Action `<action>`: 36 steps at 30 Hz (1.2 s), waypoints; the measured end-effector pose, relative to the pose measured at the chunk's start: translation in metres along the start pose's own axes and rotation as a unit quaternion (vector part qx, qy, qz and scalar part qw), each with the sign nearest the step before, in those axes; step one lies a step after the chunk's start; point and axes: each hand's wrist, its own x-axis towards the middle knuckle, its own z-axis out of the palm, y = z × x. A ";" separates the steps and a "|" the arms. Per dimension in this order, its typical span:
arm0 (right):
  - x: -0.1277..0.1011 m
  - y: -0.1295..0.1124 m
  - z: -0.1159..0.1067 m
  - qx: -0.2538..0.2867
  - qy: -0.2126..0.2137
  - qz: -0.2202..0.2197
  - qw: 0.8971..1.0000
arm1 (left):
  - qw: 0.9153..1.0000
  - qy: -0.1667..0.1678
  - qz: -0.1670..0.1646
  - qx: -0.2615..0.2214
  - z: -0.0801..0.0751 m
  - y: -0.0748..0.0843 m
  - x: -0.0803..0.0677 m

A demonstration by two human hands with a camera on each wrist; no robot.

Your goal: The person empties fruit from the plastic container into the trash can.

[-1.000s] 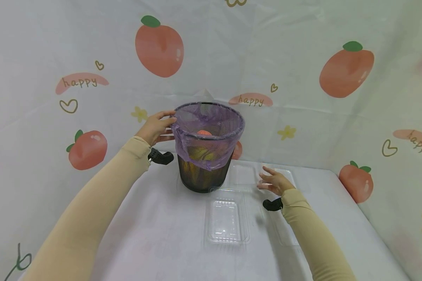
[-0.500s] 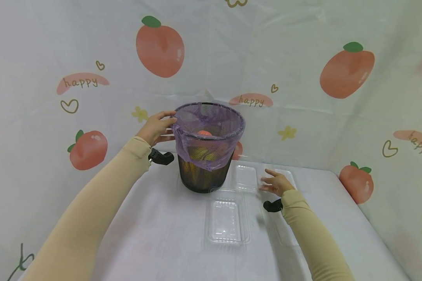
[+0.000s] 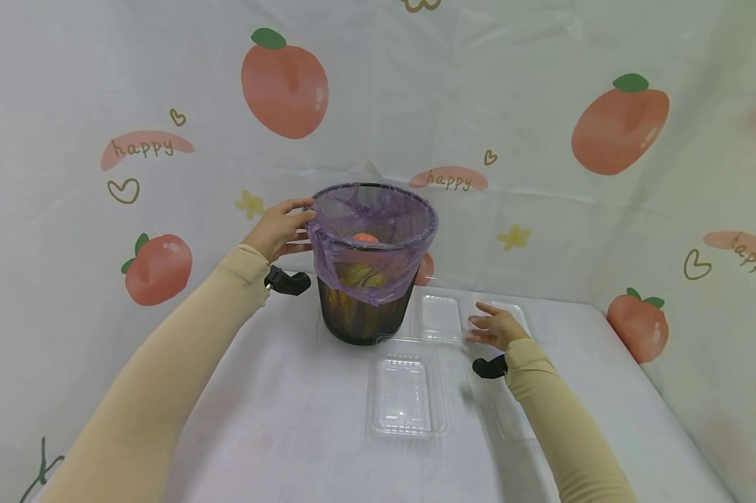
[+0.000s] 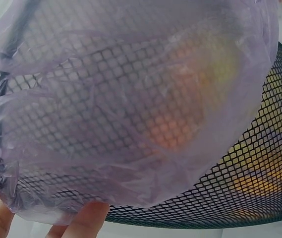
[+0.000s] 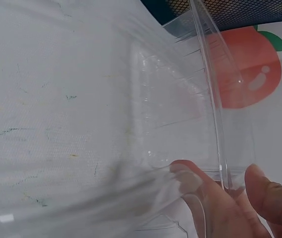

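In the head view a black mesh wastebasket [image 3: 353,325] stands near the backdrop, lined with a purple plastic bag [image 3: 378,283] folded over its rim. My left hand [image 3: 284,227] holds its left rim, and in the left wrist view the fingertips [image 4: 88,218] press the outer mesh. A reddish-orange round thing [image 3: 365,238] shows inside, above yellow shapes blurred by the mesh. At right, my right hand [image 3: 492,327] is beside a clear plastic container [image 3: 441,318]. The right wrist view shows thumb and fingers pinching the clear plastic's edge [image 5: 225,171].
Another clear container [image 3: 409,395] lies on the white-covered table in front of the wastebasket. More clear plastic [image 3: 518,307] lies behind the right hand, and some partly under the right forearm. A white backdrop [image 3: 529,63] printed with fruit closes off the back.
My right hand has lowered slightly and shifted a little right. The container beside it has settled a bit and shows more sharply. My left hand stays on the rim.
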 end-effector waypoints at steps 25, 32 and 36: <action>-0.001 -0.004 -0.002 -0.010 0.002 0.030 0.999 | 1.000 0.002 -0.007 -0.007 -0.001 0.001 0.001; 0.002 -0.002 -0.008 -0.020 0.000 0.025 0.999 | 1.000 0.002 -0.009 -0.007 -0.002 0.000 0.003; 0.011 0.002 -0.020 -0.012 -0.022 0.016 1.000 | 1.000 0.003 -0.013 0.002 -0.002 0.000 0.004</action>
